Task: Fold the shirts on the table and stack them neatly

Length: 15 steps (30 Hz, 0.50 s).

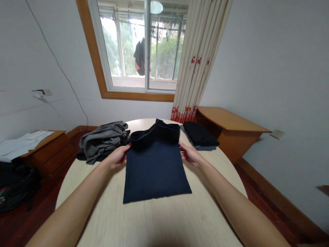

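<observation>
A dark navy garment [156,171], probably a shirt, lies as a narrow panel in the middle of the round table, its near part flat. Its far part is doubled over and bunched, with the upper edge raised. My left hand [119,155] is closed on the garment's left edge, thumb on top. On the opposite edge, my right hand [189,153] pinches the cloth between thumb and fingers. Both hands sit at about the same height, where the flat part meets the bunched part. The fingertips under the cloth are hidden.
On the pale round table [164,224], a loose heap of grey and black clothes [105,139] lies at left. A stack of folded dark clothes [200,134] sits at right. Beyond stand a wooden desk [231,118], a curtain [197,61] and a low cabinet [50,151].
</observation>
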Tool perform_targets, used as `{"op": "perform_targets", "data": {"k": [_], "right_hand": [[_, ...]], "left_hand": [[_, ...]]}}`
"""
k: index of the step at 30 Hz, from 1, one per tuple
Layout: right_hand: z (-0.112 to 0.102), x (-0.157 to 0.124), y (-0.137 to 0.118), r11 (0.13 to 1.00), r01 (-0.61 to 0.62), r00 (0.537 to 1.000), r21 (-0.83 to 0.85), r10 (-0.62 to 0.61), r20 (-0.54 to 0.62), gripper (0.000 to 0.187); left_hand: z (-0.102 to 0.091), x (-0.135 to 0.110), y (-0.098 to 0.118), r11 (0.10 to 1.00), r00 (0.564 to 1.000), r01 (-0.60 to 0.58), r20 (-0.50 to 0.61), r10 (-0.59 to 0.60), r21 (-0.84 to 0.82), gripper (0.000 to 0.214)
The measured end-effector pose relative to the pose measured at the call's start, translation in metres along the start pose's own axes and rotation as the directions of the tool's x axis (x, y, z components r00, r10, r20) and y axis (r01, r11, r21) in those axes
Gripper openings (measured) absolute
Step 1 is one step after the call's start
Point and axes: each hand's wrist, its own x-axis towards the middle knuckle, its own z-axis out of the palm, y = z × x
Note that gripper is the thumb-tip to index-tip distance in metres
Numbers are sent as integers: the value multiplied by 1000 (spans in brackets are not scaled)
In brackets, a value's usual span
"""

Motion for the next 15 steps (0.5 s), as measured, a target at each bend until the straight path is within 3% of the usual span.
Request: {"op": "perform_targets", "data": {"k": [2, 4, 9, 15], "right_hand": [[-6, 15, 12, 992, -125, 992, -32, 124, -21, 28], [-14, 22, 21, 987, -150, 988, -63, 148, -36, 23], [-19, 19, 35, 985, -62, 998, -161, 63, 5, 33], [-15, 14, 41, 963, 110, 990, -245, -83, 117, 38]], "left_hand": [[-6, 8, -5, 987, 988, 153, -20, -154, -39, 35], [-12, 11, -8, 978, 977, 208, -49, -208, -18, 36], [-12, 10, -12, 988, 985, 142, -102, -137, 51, 41], [1, 4, -10, 990, 986, 122, -120, -112, 77, 29]]}}
